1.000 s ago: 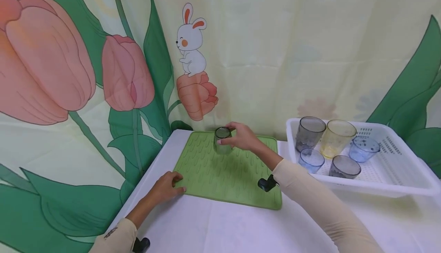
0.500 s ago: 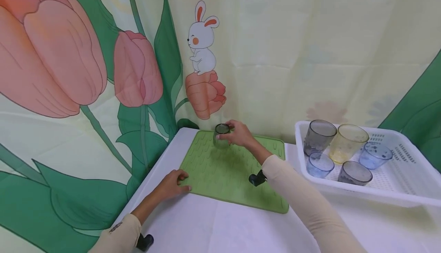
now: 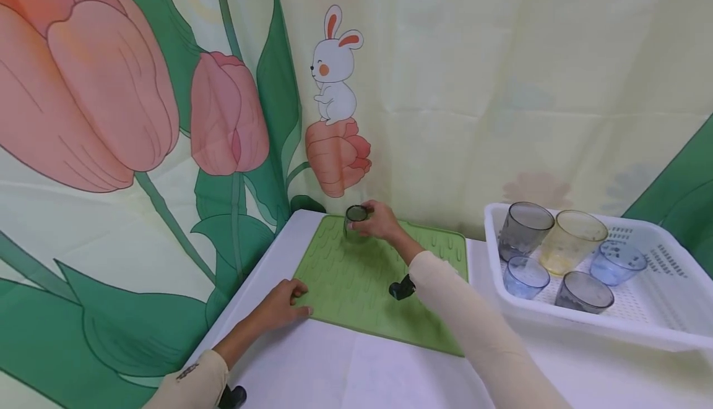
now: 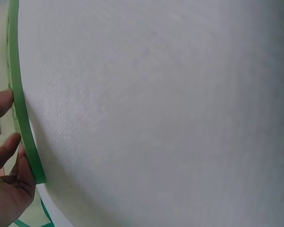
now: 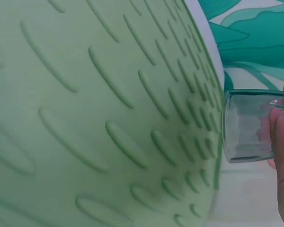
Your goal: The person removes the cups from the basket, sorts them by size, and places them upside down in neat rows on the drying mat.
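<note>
In the head view, my right hand (image 3: 377, 221) holds a grey-green glass (image 3: 355, 231) between thumb and fingers over the far left part of the green ridged mat (image 3: 384, 285). The right wrist view shows the glass (image 5: 248, 127) with its wider rim toward the mat's surface (image 5: 128, 109), fingers on its narrower end. My left hand (image 3: 284, 305) rests at the near left corner of the mat, fingers loosely bent. Its fingertips touch the mat's green edge (image 4: 26, 118) in the left wrist view.
A white plastic basket (image 3: 663, 328) stands right of the mat. In it are a tall grey glass (image 3: 523, 232), a yellow glass (image 3: 570, 245), two small blue glasses and a low grey glass (image 3: 585, 291). A printed curtain (image 3: 445, 87) hangs behind the white-covered table (image 3: 356, 372).
My right hand has moved left with the glass, toward the mat's far left corner. My left hand has stayed at the near corner. The head view has shifted slightly.
</note>
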Motion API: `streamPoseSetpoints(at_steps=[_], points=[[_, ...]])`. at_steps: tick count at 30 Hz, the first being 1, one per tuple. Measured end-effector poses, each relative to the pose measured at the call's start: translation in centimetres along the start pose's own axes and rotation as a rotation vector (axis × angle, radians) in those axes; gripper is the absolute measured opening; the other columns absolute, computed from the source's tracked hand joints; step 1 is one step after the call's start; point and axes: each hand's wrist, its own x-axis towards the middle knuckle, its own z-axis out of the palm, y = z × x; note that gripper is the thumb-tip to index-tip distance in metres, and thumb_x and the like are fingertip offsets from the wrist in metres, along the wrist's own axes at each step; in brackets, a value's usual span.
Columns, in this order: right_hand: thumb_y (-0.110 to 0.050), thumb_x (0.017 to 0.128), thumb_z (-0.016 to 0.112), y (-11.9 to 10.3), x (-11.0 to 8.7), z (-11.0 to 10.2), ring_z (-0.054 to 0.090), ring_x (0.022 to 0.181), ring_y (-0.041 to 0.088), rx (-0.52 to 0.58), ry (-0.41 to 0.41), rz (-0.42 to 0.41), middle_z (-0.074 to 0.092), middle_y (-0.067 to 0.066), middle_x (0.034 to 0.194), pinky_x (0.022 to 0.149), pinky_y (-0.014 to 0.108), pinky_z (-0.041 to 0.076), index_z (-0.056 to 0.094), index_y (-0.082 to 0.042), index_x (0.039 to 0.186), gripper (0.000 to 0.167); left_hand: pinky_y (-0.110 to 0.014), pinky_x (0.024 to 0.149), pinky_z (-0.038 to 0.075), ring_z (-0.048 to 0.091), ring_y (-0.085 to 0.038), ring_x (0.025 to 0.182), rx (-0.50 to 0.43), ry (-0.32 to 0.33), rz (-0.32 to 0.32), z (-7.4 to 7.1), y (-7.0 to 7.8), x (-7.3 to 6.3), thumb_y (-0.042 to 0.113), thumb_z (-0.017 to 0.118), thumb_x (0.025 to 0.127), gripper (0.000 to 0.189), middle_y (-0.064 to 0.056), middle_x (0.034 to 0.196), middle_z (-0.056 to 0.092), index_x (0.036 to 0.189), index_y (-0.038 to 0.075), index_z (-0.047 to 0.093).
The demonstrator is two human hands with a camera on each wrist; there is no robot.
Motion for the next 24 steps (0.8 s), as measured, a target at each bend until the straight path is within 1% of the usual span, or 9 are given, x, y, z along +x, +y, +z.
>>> streamPoseSetpoints(at_steps=[5,9,14,18,21,24], points=[[-0.010,0.083,0.081,0.7,1.1,1.3,0.075,0.082,0.028,0.026,0.011,-0.004,0.054,0.023,0.130,0.072,0.031,0.061,0.048,0.004,0.140,0.067,-0.031,0.077,0.045,0.049,-0.017,0.086,0.005,-0.003,0.004,0.0,-0.3,0.0,0.013,0.082,0.081,0.039,-0.007,0.101,0.057,0.114,0.000,0.064],[-0.008,0.084,0.080,1.1,2.0,2.2,0.075,0.083,0.030,0.042,0.030,0.009,0.054,0.022,0.128,0.072,0.031,0.061,0.049,0.004,0.139,0.064,-0.031,0.077,0.046,0.049,-0.016,0.087,0.005,-0.007,0.019,0.1,-0.4,0.0,0.013,0.082,0.082,0.040,-0.007,0.101,0.057,0.115,0.000,0.064],[-0.007,0.085,0.079,1.4,3.1,3.3,0.075,0.086,0.032,0.056,0.064,0.037,0.053,0.022,0.129,0.072,0.031,0.061,0.049,0.002,0.140,0.063,-0.034,0.080,0.047,0.050,-0.017,0.090,0.002,-0.019,0.014,0.1,-0.3,0.0,0.014,0.081,0.084,0.042,-0.008,0.105,0.057,0.119,-0.001,0.063],[-0.006,0.087,0.077,1.5,3.6,3.9,0.074,0.092,0.036,0.098,0.085,0.059,0.051,0.022,0.136,0.077,0.034,0.061,0.045,0.002,0.143,0.065,-0.034,0.080,0.046,0.050,-0.017,0.091,0.010,-0.041,0.014,0.1,-0.2,0.1,0.015,0.080,0.085,0.042,-0.009,0.105,0.055,0.120,-0.001,0.061],[-0.004,0.089,0.074,1.4,3.8,4.2,0.072,0.098,0.040,0.135,0.081,0.060,0.048,0.025,0.140,0.082,0.037,0.061,0.042,0.003,0.147,0.066,-0.033,0.080,0.046,0.049,-0.017,0.091,0.017,-0.050,0.014,0.1,-0.4,0.2,0.016,0.080,0.085,0.042,-0.008,0.104,0.055,0.120,0.000,0.061],[-0.003,0.091,0.072,1.3,4.3,4.5,0.070,0.103,0.042,0.157,0.071,0.058,0.047,0.026,0.141,0.085,0.040,0.060,0.039,0.003,0.148,0.066,-0.034,0.080,0.046,0.050,-0.017,0.091,0.021,-0.052,0.013,0.0,-0.6,0.1,0.017,0.079,0.086,0.043,-0.009,0.105,0.055,0.120,0.000,0.061]])
